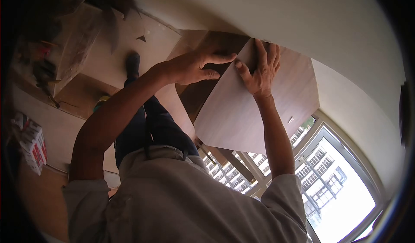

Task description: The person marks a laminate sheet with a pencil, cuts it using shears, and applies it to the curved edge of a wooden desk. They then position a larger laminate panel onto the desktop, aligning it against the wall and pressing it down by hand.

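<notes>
A large pale panel (242, 109) with a faint wood grain lies against the wall, its left edge slanting past a darker brown surface (198, 91). My right hand (264, 72) rests on the panel's far end near the wall, thumb apart and fingers stretched out. Just left of it is my left hand (192, 68), with its thumb and index finger spread and the index fingertip right at the panel's edge. Nothing shows in the grasp of either hand.
Pale wall (346, 35) curves along the top and right. A window (337, 178) at lower right looks onto buildings. Red-and-white packages (32, 141) lie at far left, below a dusty box-like block (78, 44). A small dark triangular piece (142, 38) lies beyond my foot (132, 65).
</notes>
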